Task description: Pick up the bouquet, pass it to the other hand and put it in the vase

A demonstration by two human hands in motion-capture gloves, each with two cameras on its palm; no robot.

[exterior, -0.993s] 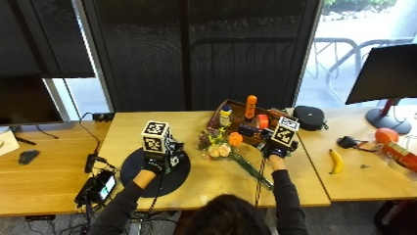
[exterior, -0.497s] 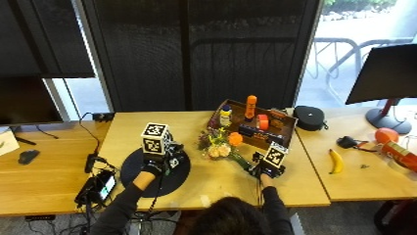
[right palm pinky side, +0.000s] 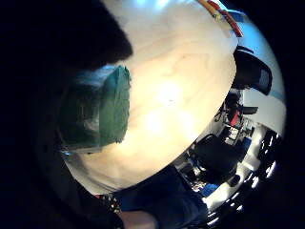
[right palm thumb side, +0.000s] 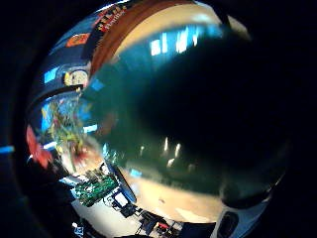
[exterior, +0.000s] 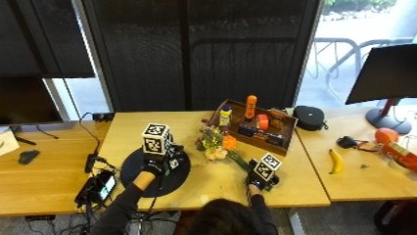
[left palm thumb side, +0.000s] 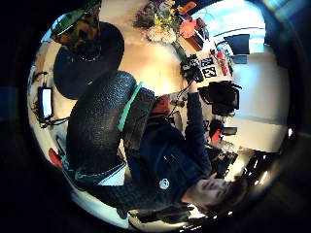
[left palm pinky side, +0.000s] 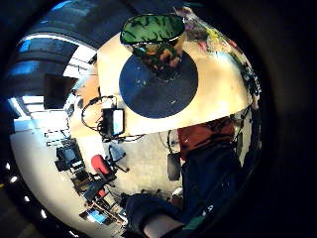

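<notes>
Bouquet (exterior: 220, 145): one, lying between both hands.
Vase (left palm pinky side: 154, 39): one, standing beside left hand (exterior: 153, 167).
Left hand: finger state cannot be determined.
Right hand (exterior: 257, 180): gripping bouquet stems.

The bouquet (exterior: 218, 144) lies flat on the table beside the wooden tray, blooms of orange, yellow and pale pink toward the vase (left palm pinky side: 154, 42), green stems trailing away. The vase stands upright on a dark round mat.

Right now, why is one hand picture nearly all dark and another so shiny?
In the right thumb side palm view, the bouquet wrapping sits so close it fills the picture, dark with small glints. In the right little finger side palm view, light glares pale off the table beside the green stem end.
</notes>
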